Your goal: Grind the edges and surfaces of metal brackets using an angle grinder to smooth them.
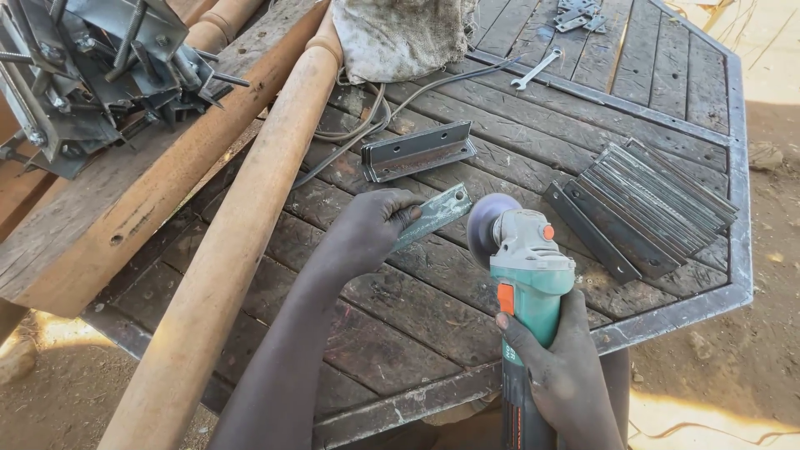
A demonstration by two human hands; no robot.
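Grinder clamped in the right hand; left hand pinches a metal bracket, seemingly raised.

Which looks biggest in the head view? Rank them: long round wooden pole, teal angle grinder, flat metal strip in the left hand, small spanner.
1. Long round wooden pole.
2. Teal angle grinder, though it is nearer the camera.
3. Flat metal strip, partly hidden by the left hand.
4. Small spanner, farthest away, so unsure against the strip.
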